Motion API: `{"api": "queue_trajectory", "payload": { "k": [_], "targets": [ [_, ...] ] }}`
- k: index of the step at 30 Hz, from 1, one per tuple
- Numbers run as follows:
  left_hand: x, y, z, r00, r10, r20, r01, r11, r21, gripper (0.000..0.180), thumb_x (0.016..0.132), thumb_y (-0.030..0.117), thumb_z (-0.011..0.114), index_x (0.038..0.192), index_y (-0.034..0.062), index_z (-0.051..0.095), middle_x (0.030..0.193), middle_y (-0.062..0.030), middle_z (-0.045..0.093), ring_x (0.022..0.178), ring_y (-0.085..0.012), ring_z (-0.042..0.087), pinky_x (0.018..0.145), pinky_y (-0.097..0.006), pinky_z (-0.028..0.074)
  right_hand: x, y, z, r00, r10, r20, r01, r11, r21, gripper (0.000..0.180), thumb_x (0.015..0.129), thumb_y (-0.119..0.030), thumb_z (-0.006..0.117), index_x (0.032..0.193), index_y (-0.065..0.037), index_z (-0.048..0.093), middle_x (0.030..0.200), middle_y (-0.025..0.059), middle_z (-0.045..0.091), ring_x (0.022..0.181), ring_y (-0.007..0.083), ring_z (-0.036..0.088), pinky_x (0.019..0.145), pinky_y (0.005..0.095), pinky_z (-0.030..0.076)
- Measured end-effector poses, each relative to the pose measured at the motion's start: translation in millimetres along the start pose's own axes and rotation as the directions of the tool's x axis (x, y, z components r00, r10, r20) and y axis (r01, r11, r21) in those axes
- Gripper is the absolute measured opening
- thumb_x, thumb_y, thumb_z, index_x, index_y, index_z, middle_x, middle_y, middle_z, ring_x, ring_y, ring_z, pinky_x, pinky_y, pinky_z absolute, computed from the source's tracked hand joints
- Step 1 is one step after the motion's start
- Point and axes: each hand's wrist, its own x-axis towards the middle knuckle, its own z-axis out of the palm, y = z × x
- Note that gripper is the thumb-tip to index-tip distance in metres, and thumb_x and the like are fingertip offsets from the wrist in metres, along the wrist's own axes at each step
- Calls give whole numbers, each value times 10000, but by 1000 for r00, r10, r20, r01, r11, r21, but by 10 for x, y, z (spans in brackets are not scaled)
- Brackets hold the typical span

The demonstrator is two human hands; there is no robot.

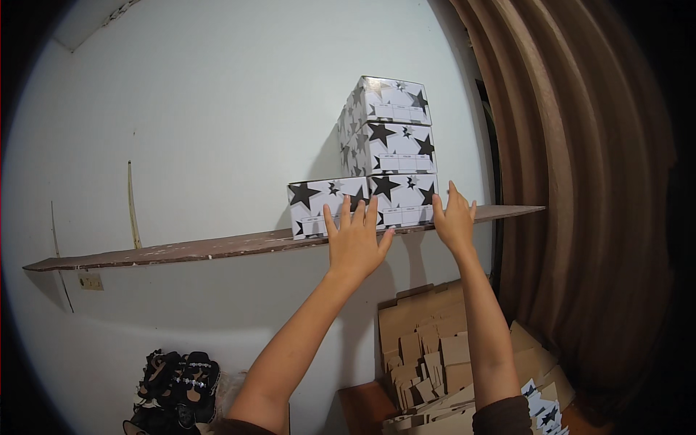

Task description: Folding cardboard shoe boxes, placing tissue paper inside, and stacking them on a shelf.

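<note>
White boxes printed with black and grey stars stand on a wall shelf. Three are stacked in a column: a top box (396, 101), a middle box (401, 149) and a bottom box (403, 200). Left of the bottom one sits a single box (319, 199), its side close against it. My left hand (354, 243) is raised with fingers spread in front of the single box; whether the fingertips touch it I cannot tell. My right hand (455, 221) is beside the bottom box's right edge, fingers apart, holding nothing.
The narrow brown shelf (174, 250) runs along the pale wall. A brown curtain (573, 167) hangs at the right. Below lie flattened brown cardboard pieces (428, 348) and some star-printed card (544, 413). Black sandals (181, 380) are at the lower left; a wall socket (90, 281) is under the shelf.
</note>
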Motion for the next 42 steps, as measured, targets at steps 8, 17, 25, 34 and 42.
{"api": "queue_trajectory", "payload": {
  "k": [8,17,25,34,42],
  "targets": [
    [122,289,274,985,-44,-168,70,985,157,646,860,400,510,1387,49,386,1388,-200,414,1363,-395,228,1069,-642,32,128,-100,-13,926,126,355,-191,969,155,640,886,-422,473,1338,26,402,1176,231,587,1172,364,506,1077,608,118],
    [204,349,306,980,-159,-118,155,987,-40,726,865,450,501,1401,-2,311,1383,-229,412,1380,-332,233,1081,-617,2,100,-130,-111,885,194,424,-261,959,107,560,916,-459,409,1204,3,538,1150,197,609,1144,370,530,1062,642,14],
    [349,367,218,996,-93,15,94,994,-49,778,859,501,490,1451,68,233,1353,-295,417,1379,-324,258,1088,-600,-15,250,32,104,880,266,394,-340,931,130,485,908,-450,438,1147,-60,598,1051,122,671,1089,308,585,1062,612,-69],
    [304,332,247,994,-107,21,109,979,-174,770,842,493,521,1471,174,212,1384,-292,376,1377,-343,255,1080,-615,-3,148,148,169,931,221,291,-300,917,263,451,911,-418,460,1152,-67,609,1092,108,664,1100,274,582,1061,593,-110],
    [256,294,255,1000,-6,4,7,955,-297,784,830,422,577,1465,157,201,1405,-320,314,1319,-412,327,1082,-556,194,262,291,170,943,207,262,-297,879,373,449,928,-435,431,1075,-64,639,980,93,688,996,273,619,1081,588,-15]
  ]
}}
